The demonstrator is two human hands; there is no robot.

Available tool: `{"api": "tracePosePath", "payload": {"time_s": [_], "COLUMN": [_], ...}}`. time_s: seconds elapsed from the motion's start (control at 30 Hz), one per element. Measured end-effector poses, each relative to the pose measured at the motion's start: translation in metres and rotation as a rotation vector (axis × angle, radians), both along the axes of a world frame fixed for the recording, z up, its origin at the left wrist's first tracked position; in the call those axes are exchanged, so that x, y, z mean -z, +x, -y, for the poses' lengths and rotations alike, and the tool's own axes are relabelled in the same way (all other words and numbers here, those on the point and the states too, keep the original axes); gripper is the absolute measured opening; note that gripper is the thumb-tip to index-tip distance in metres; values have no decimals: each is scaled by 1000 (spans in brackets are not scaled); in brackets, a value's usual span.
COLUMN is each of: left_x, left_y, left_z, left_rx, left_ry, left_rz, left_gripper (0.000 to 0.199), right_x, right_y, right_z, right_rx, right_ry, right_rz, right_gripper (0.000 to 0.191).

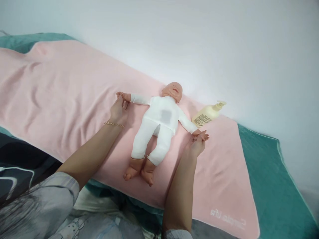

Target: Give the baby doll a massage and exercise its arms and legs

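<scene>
A baby doll (161,114) with a white cloth body lies on its back on a pink blanket (94,79), its head toward the wall and its bare feet toward me. Both of its arms are spread out to the sides. At the left, my left hand (119,109) has its fingers closed around one of the doll's hands; a gold bracelet circles that wrist. My right hand (197,145) grips the doll's other hand, fingers closed beneath it. A grey square patch shows on the doll's belly.
Beside the doll's arm on the right, a pale yellow pump bottle (205,114) lies tilted on the blanket near the white wall (199,43). Green cloth (269,166) extends from under the blanket at the right and far left. Dark fabric (25,162) shows at lower left.
</scene>
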State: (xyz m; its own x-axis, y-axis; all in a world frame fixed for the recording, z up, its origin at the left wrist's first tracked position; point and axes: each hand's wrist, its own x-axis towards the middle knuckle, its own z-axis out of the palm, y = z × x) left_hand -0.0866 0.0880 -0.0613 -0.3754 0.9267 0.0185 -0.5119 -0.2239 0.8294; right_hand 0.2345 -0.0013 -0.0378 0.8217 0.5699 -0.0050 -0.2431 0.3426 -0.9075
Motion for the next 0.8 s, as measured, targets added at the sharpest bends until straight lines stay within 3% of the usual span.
{"api": "tracePosePath", "payload": {"time_s": [0.17, 0.3, 0.43, 0.6, 0.8], "left_x": [-21, -42, -57, -57, -49], "left_y": [15, 45, 68, 71, 69], "left_z": [15, 41, 65, 66, 57], "left_rx": [-39, -88, 48, 207, 241], "left_ry": [64, 205, 315, 458, 543], "left_rz": [-325, -428, -660, -1049, -1223], "left_gripper": [41, 44, 35, 24, 27], "right_x": [-6, -21, -25, -14, -14], "right_y": [-9, -36, -65, -71, -68], "right_z": [4, 8, 10, 4, 0], "right_rx": [12, 73, -3, -115, -161], "right_ry": [7, 69, 144, 242, 179], "right_rz": [154, 471, 742, 1162, 1358], "right_gripper": [49, 45, 43, 35, 31]}}
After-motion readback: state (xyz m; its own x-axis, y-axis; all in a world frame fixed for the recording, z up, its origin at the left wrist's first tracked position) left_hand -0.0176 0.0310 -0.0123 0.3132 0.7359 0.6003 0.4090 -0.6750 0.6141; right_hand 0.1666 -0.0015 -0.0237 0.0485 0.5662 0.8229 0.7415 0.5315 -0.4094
